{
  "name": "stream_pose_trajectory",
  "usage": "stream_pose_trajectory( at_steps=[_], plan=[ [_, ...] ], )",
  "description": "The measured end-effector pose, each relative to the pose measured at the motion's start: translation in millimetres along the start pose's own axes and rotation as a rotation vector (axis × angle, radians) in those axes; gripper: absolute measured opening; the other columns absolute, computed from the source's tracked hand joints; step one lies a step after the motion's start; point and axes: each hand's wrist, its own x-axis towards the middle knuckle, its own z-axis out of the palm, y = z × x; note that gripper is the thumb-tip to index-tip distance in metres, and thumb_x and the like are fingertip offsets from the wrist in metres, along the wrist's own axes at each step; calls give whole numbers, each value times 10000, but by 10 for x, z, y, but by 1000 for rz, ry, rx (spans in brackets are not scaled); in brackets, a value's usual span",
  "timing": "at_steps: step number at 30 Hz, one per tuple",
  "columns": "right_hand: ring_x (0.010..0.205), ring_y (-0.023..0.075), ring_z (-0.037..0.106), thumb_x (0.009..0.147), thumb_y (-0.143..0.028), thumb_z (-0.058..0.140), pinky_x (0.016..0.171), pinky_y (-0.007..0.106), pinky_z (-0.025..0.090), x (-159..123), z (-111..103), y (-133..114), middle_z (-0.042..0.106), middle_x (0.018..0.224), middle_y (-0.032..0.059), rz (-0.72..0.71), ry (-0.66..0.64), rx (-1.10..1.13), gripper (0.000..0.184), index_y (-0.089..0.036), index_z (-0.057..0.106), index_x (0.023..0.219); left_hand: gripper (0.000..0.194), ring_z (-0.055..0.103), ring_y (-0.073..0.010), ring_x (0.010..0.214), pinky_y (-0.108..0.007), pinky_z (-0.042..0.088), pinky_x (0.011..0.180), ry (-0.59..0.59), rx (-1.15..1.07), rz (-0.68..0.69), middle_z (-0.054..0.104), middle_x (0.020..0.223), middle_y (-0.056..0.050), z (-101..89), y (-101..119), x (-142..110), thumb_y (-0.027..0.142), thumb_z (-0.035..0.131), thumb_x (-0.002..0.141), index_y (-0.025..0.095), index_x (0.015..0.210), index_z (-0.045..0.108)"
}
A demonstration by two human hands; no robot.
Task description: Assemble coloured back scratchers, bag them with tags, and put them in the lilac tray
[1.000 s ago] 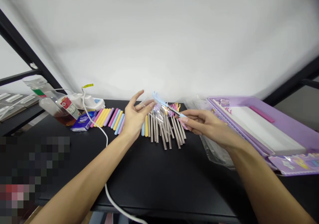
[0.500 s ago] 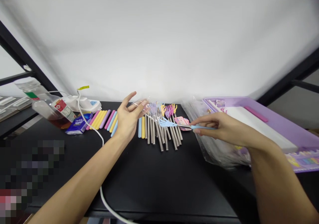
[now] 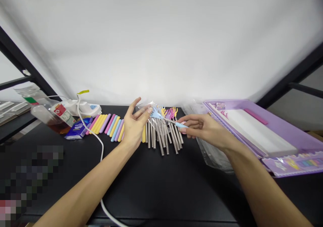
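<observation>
My left hand (image 3: 135,124) pinches a clear plastic bag (image 3: 160,126) between thumb and fingers, its index finger raised. In my right hand (image 3: 203,127) is a blue back scratcher (image 3: 181,124) with a metal shaft, gripped by the handle. Its hand-shaped head lies at the bag's opening by my left thumb; whether the tines are inside I cannot tell. Below the bag lie several metal back scratcher shafts (image 3: 163,144) with yellow and pink claw heads (image 3: 172,112). A row of coloured handles (image 3: 109,126) lies left of them, partly hidden by my left hand.
A purple box (image 3: 285,126) with a white block inside stands right, beside a stack of clear bags (image 3: 214,156). At left are a bottle (image 3: 54,112), a blue tissue pack (image 3: 78,128) and a power strip (image 3: 92,109). A white cable (image 3: 102,153) crosses the black table (image 3: 161,186).
My right hand has moved left with the back scratcher, bringing its head up to the plastic bag. My left hand still holds the bag, slightly farther right.
</observation>
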Motion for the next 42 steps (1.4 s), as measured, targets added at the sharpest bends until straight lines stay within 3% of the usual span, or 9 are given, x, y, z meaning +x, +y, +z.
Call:
stream_pose_trajectory(
  at_steps=[5,14,17,19,23,27,31,34,42],
  plan=[
    [578,135,659,738,-391,841,537,227,520,23,280,-10,684,629,-19,-56,22,132,356,-204,569,872,812,714,-237,1084,-356,573,958,-2,52,78,762,1021,-68,-4,-55,9,297,867,723,266,1430,469],
    [559,172,691,691,-458,859,486,256,549,61,686,35,667,622,-10,-83,168,268,433,-206,521,788,838,736,-249,992,-397,604,898,-80,144,125,724,994,-44,64,-99,-93,301,847,759,337,1470,404],
    [558,172,698,698,-444,858,500,271,569,70,654,45,668,668,-15,-89,160,256,409,-200,556,828,656,726,-248,990,-388,603,884,-92,210,109,707,1065,-66,66,-89,-93,311,841,762,286,1355,562],
    [628,181,726,724,-407,847,576,293,603,60,555,27,703,744,-1,-90,43,209,390,-193,626,964,539,713,-255,1028,-394,597,902,-73,217,109,693,1130,-82,38,-68,-52,324,831,767,244,1263,636],
    [823,210,755,769,-349,820,758,347,629,13,291,-17,764,877,38,-114,-221,103,469,-199,680,1190,498,681,-258,1119,-428,556,1005,-47,141,138,685,1174,-84,-39,-7,47,306,826,764,218,1220,648],
    [945,231,749,721,-303,856,867,391,620,-7,196,9,779,1001,63,-145,-278,128,524,-204,708,1214,482,677,-251,1137,-428,544,1034,-37,77,121,688,1173,-84,-56,28,68,273,830,753,214,1196,650],
    [714,175,703,755,-379,843,688,322,580,29,305,84,742,783,31,-337,-64,-68,296,-184,751,958,495,706,-244,1075,-460,545,1037,-68,62,94,708,1113,-73,-21,40,27,277,814,779,228,1229,614],
    [549,108,505,769,-444,828,535,268,423,64,393,133,574,618,-28,-545,168,-325,323,-184,638,741,482,710,-253,1072,-454,582,982,-151,65,80,711,1096,-74,17,32,-27,290,801,799,234,1228,588],
    [578,100,403,804,-451,795,535,256,314,92,441,239,468,668,-46,-793,394,-530,428,-211,445,748,464,722,-265,1061,-423,585,951,-303,158,51,720,1072,-78,67,-42,-150,345,770,842,249,1249,567]
  ],
)
